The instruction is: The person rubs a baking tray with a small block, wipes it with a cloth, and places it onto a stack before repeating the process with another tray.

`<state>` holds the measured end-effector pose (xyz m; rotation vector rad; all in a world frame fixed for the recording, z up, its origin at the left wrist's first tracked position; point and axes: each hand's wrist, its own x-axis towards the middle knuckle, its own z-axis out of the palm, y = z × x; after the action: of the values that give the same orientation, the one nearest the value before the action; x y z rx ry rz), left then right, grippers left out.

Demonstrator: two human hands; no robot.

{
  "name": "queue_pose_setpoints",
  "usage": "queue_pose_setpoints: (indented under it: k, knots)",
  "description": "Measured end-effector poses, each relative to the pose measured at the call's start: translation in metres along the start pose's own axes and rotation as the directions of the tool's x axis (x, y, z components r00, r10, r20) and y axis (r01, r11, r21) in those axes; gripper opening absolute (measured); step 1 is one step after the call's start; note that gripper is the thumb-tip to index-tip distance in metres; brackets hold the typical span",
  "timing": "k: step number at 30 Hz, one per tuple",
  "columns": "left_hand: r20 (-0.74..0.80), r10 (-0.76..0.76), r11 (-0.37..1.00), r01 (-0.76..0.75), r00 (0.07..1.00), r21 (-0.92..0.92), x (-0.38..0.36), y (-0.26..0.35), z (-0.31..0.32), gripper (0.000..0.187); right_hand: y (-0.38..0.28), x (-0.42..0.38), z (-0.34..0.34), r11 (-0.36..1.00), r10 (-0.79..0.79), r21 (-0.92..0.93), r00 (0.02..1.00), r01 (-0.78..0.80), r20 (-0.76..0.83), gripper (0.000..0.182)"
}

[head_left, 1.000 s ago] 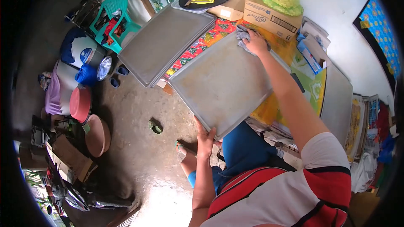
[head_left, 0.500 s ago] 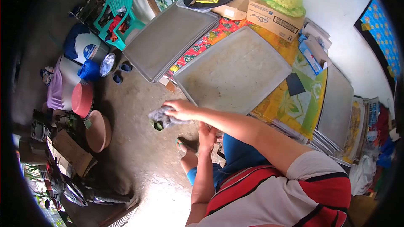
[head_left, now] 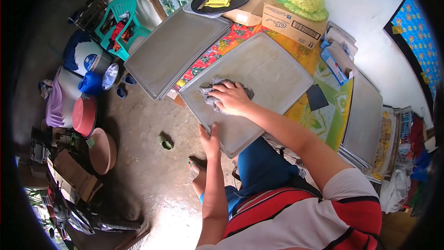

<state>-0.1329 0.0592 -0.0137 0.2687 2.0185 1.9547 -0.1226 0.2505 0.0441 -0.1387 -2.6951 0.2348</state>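
Note:
A large grey metal tray (head_left: 277,71) lies on the table and juts out past its near edge. My right hand (head_left: 231,98) presses a grey cloth (head_left: 213,104) onto the left part of the tray, its fingers bent over the cloth. My left hand (head_left: 210,142) grips the tray's near left edge, with the thumb up and the other fingers partly hidden by the rim. A dark square piece (head_left: 317,97) rests on the tablecloth (head_left: 303,115) to the right of the tray.
Stacked trays (head_left: 173,48) stand to the left. Behind are a cardboard box (head_left: 293,23), a yellow bag (head_left: 301,0) and a black round tray (head_left: 240,1). More trays (head_left: 365,120) lean at the right. A green chair (head_left: 127,7) and basins (head_left: 102,150) are at the left.
My right hand has moved with the cloth from beside the table onto the tray. My left hand has taken hold of the tray's edge. The tray's near end is now tilted or shifted toward me.

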Motion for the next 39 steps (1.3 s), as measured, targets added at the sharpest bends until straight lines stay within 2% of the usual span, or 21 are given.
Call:
queue_pose_setpoints:
  k: [1, 2, 4, 5, 8, 11, 14, 16, 18, 19, 25, 30, 34, 37, 39]
  knots:
    - [-0.01, -0.044, 0.989, 0.042, 0.999, -0.144, -0.006, 0.019, 0.006, 0.042, 0.01, 0.008, 0.0, 0.999, 0.051, -0.007, 0.997, -0.05, 0.058, 0.037]
    - [-0.035, -0.045, 0.988, 0.04, 0.998, -0.147, -0.007, 0.024, 0.011, 0.042, 0.028, 0.02, -0.002, 0.995, 0.102, -0.016, 0.988, -0.101, 0.117, 0.034]
    - [-0.078, -0.056, 0.99, 0.045, 0.995, -0.137, -0.012, 0.027, 0.012, 0.042, 0.074, 0.037, 0.001, 0.957, 0.248, -0.156, 0.969, -0.244, 0.005, 0.029]
    - [-0.076, -0.031, 0.996, 0.025, 0.997, -0.088, -0.011, 0.026, 0.012, 0.041, 0.102, 0.047, -0.003, 0.917, 0.334, -0.243, 0.942, -0.317, 0.028, 0.03]
    - [-0.089, 0.025, 1.0, -0.024, 0.996, 0.01, -0.01, 0.022, 0.01, 0.039, 0.182, 0.059, -0.007, 0.807, 0.523, -0.318, 0.852, -0.498, -0.007, 0.034]
    - [-0.123, 0.032, 0.999, -0.033, 0.992, -0.005, -0.011, 0.021, 0.013, 0.037, 0.226, 0.065, -0.03, 0.714, 0.626, -0.396, 0.78, -0.577, -0.007, 0.036]
    - [-0.152, 0.036, 0.998, -0.042, 0.988, -0.036, -0.012, 0.022, 0.015, 0.034, 0.244, 0.07, -0.036, 0.673, 0.663, -0.449, 0.748, -0.589, 0.012, 0.036]
    - [-0.184, 0.048, 0.999, -0.051, 0.982, -0.011, -0.01, 0.018, 0.016, 0.029, 0.243, 0.067, -0.035, 0.675, 0.662, -0.455, 0.749, -0.581, 0.027, 0.036]
    - [-0.192, 0.012, 0.998, -0.023, 0.981, -0.056, -0.008, 0.02, 0.015, 0.03, 0.239, 0.058, -0.038, 0.659, 0.682, -0.47, 0.73, -0.588, 0.042, 0.038]
    - [-0.193, 0.017, 0.998, -0.027, 0.981, -0.052, -0.006, 0.024, 0.014, 0.032, 0.237, 0.048, -0.042, 0.668, 0.656, -0.482, 0.754, -0.567, 0.021, 0.035]
    - [-0.153, 0.009, 0.99, -0.03, 0.988, -0.138, -0.003, 0.022, 0.012, 0.039, 0.2, -0.057, -0.091, 0.675, 0.607, -0.533, 0.795, -0.51, 0.008, 0.029]
    - [-0.139, 0.036, 0.98, -0.062, 0.99, -0.186, -0.001, 0.017, 0.012, 0.04, 0.168, -0.128, -0.123, 0.616, 0.677, -0.585, 0.734, -0.527, 0.051, 0.029]
    - [-0.16, 0.036, 0.969, -0.073, 0.987, -0.237, 0.003, 0.002, 0.013, 0.043, 0.13, -0.145, -0.13, 0.579, 0.715, -0.58, 0.699, -0.574, 0.023, 0.027]
    - [-0.171, 0.038, 0.965, -0.08, 0.985, -0.25, 0.004, 0.004, 0.015, 0.041, 0.075, -0.143, -0.124, 0.676, 0.638, -0.543, 0.764, -0.498, 0.094, 0.026]
    - [-0.159, 0.039, 0.97, -0.075, 0.987, -0.229, 0.002, 0.008, 0.014, 0.04, 0.032, -0.147, -0.105, 0.737, 0.52, -0.557, 0.848, -0.383, 0.105, 0.027]
